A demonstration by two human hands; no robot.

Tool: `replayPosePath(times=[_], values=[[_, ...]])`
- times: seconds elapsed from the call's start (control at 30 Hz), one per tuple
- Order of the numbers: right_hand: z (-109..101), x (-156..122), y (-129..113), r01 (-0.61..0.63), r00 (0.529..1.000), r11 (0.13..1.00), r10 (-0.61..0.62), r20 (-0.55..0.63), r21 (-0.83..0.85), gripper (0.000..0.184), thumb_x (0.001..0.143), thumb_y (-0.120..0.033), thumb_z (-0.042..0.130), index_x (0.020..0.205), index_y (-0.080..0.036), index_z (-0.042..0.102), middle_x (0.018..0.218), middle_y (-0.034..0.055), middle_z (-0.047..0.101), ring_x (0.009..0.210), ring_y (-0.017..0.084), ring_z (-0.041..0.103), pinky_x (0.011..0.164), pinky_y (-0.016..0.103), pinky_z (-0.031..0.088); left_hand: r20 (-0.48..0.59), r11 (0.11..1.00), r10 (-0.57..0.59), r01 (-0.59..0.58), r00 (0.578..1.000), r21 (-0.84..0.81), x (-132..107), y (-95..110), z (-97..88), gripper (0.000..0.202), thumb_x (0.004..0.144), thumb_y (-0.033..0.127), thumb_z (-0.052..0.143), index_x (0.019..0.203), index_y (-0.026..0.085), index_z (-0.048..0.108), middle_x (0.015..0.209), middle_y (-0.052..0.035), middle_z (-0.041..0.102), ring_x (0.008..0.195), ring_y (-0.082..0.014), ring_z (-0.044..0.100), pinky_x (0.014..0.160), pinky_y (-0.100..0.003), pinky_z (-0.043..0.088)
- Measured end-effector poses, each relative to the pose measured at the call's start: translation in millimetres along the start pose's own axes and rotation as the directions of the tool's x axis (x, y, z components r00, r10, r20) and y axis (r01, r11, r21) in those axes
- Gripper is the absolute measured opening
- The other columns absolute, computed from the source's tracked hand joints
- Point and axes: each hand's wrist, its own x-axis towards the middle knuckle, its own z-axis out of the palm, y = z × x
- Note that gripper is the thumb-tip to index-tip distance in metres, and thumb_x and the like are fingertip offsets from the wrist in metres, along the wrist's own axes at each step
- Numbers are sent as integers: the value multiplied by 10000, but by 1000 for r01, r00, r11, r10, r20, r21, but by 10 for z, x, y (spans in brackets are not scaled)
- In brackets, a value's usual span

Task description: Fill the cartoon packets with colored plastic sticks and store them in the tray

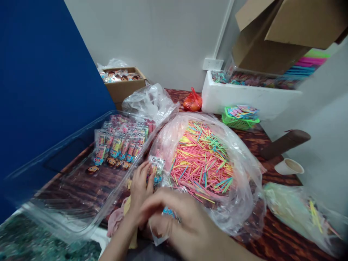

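Observation:
My left hand [140, 188] is closed around a small clear packet of coloured sticks [156, 169], held upright beside a big clear bag of loose coloured sticks [202, 159]. My right hand [179, 221], blurred by motion, is closed on another small packet [169, 213] just below and in front of the left hand. Left of both hands lies a clear plastic tray [67, 203] with several filled packets [119, 145] stacked at its far end.
A white foam box [244, 96] of goods and a green basket [240, 117] stand at the back right under an open cardboard box [285, 32]. A paper cup [288, 167], an orange bag [192, 101], a second stick bag [301, 214] and a back cardboard box [123, 85] surround them.

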Motion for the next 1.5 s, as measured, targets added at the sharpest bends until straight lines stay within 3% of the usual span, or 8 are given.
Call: replayPosePath(times=[0.07, 0.17, 0.3, 0.4, 0.87, 1.23, 1.37, 1.5], values=[[-387, 193, 245, -165, 982, 970, 145, -119, -176, 214, 954, -274, 489, 1008, -264, 696, 943, 15, 705, 908, 186, 639, 834, 311, 476, 101, 999, 16, -12, 995, -35, -177, 151, -84, 276, 943, 271, 470, 1186, 215, 588, 1199, -94, 627, 1150, -272, 558, 991, -439, 440], [-935, 173, 851, -194, 959, 797, 33, -281, -572, 201, 914, -187, 497, 928, -231, 692, 891, 51, 681, 889, 233, 601, 822, 377, 471, 255, 990, 106, -78, 961, -115, -461, 331, -68, 227, 941, 237, 476, 1110, 221, 626, 1116, -95, 661, 1072, -246, 598, 935, -409, 484], [-1325, -14, 1358, -130, 987, 342, -50, -156, -931, 384, 835, -84, 493, 1177, -184, 637, 1229, 161, 605, 1212, 326, 469, 993, 502, 397, 343, 977, 182, -131, 922, -167, -686, 405, 109, 241, 938, 198, 458, 1088, 212, 646, 1091, -113, 662, 1023, -239, 620, 880, -392, 519], [-1345, -49, 1384, -49, 999, 195, 25, -45, -980, 607, 799, -56, 499, 1389, -192, 478, 1453, 155, 444, 1391, 333, 288, 1079, 533, 308, 356, 978, 177, -125, 918, -164, -728, 378, 199, 265, 940, 176, 447, 1120, 214, 637, 1102, -112, 655, 1022, -235, 619, 875, -388, 521], [-1312, 228, 1280, 26, 992, 106, 121, 39, -994, 608, 879, -492, 577, 1393, -179, 489, 1516, 208, 371, 1429, 401, 231, 1102, 609, 214, 409, 980, 187, -138, 893, -146, -779, 311, 229, 245, 944, 173, 447, 1116, 195, 620, 1116, -113, 652, 1029, -236, 610, 887, -398, 512], [-1181, 185, 1730, 130, 989, -112, -55, 136, -985, 259, 875, -175, 577, 1112, -107, 657, 1391, 184, 540, 1376, 353, 354, 1115, 529, 237, 376, 974, 210, -159, 903, -161, -765, 293, 273, 229, 940, 161, 463, 1107, 197, 615, 1082, -106, 659, 993, -230, 622, 852, -382, 528], [-1316, 243, 1637, 125, 987, -40, -95, 128, -991, 202, 890, -127, 520, 1040, -120, 656, 1253, 165, 624, 1309, 330, 420, 1097, 499, 266, 379, 976, 204, -156, 903, -153, -766, 294, 267, 225, 934, 160, 477, 1103, 202, 620, 1079, -98, 661, 991, -226, 627, 849, -373, 530], [-1466, 385, 1446, -7, 979, 193, -197, -46, -981, 191, 934, -154, 457, 1033, -152, 620, 1224, 152, 614, 1230, 293, 463, 1025, 461, 343, 409, 979, 198, -155, 891, -136, -771, 292, 257, 229, 943, 171, 463, 1112, 197, 615, 1094, -104, 657, 1004, -230, 624, 865, -389, 524]])
